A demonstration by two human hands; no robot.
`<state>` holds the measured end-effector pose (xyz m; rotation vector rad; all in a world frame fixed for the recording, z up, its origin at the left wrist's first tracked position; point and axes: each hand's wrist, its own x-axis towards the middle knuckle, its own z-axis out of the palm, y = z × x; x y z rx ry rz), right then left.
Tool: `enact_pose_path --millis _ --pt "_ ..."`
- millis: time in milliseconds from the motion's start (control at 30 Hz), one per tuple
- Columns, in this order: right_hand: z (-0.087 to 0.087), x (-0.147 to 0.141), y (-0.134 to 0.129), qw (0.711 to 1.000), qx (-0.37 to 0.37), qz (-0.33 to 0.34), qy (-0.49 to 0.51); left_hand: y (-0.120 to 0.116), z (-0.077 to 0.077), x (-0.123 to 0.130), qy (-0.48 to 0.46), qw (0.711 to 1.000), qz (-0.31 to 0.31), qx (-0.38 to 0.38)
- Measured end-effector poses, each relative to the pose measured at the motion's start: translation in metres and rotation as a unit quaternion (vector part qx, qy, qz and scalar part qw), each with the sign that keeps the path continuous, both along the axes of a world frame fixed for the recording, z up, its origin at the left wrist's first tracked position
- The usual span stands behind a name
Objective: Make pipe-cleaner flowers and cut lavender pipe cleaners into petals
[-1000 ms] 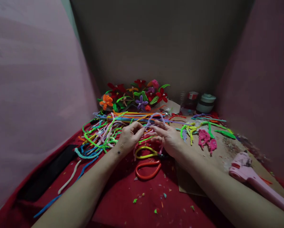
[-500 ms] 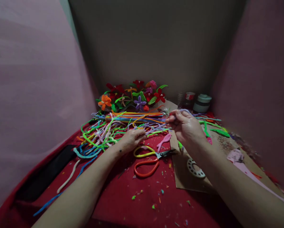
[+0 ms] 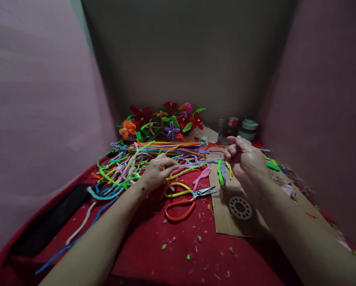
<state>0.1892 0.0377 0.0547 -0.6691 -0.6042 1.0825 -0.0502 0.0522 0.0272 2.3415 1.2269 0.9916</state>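
Holding a purple pipe cleaner between them, the left hand and right hand kept well apart, which probably served to draw the strand out nearly straight. The left thumb and forefinger were pinched on its near end, a light grip that seemed meant to steady it without crushing the fuzz. The right fingers were curled in, apparently grasping the strand where it reached them, though the palm hid exactly how. The strand itself ran through the air in front of the straight bundle, and past the left edge of the cardboard. Just beneath it lay the scissors, handles towards the left and blades slightly parted over the cardboard, likely left there so that either hand could take them up quickly. A pink loop rested just above the blades. The white ring lay flat on the cardboard, which presumably gave a firmer surface than the red cloth. Loose pipe cleaners sprawled on the left, perhaps for easy picking, while the finished-looking flowers stood at the back, probably out of the way.
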Motion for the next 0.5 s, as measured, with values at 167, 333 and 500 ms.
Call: enact_pose_path --millis 167,333,500 --pt "-0.002 0.005 0.002 0.999 -0.033 -0.002 0.036 -0.007 0.014 0.000 -0.043 0.999 0.002 0.012" --pt "-0.003 0.000 -0.002 0.996 -0.073 0.023 0.051 -0.006 0.016 -0.003 -0.218 0.968 0.025 -0.118" --pt "-0.008 -0.013 -0.007 0.995 -0.066 0.069 0.038 0.003 0.011 -0.004 -0.480 0.844 -0.029 -0.237"
